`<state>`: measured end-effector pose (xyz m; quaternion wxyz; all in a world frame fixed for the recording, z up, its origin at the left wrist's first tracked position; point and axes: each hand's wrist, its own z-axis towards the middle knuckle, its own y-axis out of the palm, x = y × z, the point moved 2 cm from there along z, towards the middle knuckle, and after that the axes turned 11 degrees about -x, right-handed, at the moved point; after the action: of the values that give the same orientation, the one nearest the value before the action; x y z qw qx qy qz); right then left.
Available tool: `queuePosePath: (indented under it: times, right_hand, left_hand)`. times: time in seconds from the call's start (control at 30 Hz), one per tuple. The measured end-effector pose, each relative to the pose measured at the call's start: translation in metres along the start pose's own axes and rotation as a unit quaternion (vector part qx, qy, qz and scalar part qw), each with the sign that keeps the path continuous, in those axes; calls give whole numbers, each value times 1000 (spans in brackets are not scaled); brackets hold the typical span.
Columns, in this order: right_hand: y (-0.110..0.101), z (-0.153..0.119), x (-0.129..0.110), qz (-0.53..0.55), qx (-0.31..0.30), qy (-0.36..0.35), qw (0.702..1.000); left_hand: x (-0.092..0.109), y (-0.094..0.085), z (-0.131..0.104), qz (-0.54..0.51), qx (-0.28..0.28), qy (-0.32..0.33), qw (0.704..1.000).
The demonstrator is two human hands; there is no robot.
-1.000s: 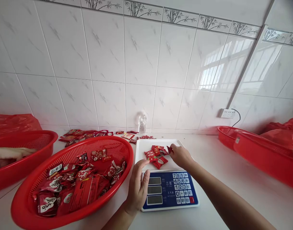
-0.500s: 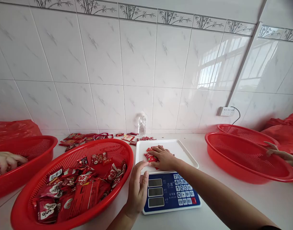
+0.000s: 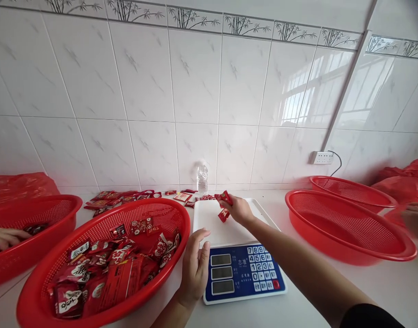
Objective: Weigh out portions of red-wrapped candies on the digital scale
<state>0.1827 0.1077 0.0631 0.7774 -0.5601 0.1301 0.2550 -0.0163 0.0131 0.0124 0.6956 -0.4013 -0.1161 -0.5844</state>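
My right hand (image 3: 242, 211) is closed on a small red snack packet (image 3: 224, 197), lifted over the white tray (image 3: 207, 231) of a digital scale (image 3: 243, 279). Just below those fingers shows another red packet (image 3: 224, 215); whether it is gripped too or lies on the tray, I cannot tell. My left hand (image 3: 194, 264) is open and holds nothing, thumb apart from the fingers, at the left edge of the scale. Left of it stands a red perforated basket (image 3: 172, 212) with many red and dark packets (image 3: 79, 271) inside.
A plastic bottle (image 3: 203, 178) stands by the tiled wall, beside a row of loose red packets (image 3: 118, 198). Red baskets (image 3: 352, 255) sit at the right, where a person's blurred hand (image 3: 417, 218) shows. Another person's hand (image 3: 7, 237) is in the far-left basket (image 3: 67, 214).
My right hand has risen from the packets on the tray, now gripping a packet. My left hand stays put. At the right, the front basket has shifted left and the other person's hand has moved.
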Motion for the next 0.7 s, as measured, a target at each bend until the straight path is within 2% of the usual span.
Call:
queuePosePath:
  times: [0.2,0.33,0.47,0.6,0.7]
  right_hand:
    - [-41,8,31,120,119,100,981]
    - [-86,-2,67,140,194,153,959]
    - [-139,-31,109,98,245,215,940]
    - [-179,-67,150,21,257,276,926]
    - [-189,-89,179,-24,229,325,917]
  left_hand:
    - [-1,0,1,1,2,1,1000]
    - [-3,1,2,-9,-1,0,1000]
    - [-3,1,4,-15,-6,9,1000]
    - [-1,3,4,-16,-8,14,1000]
    - [1,4,4,-18,-7,15,1000]
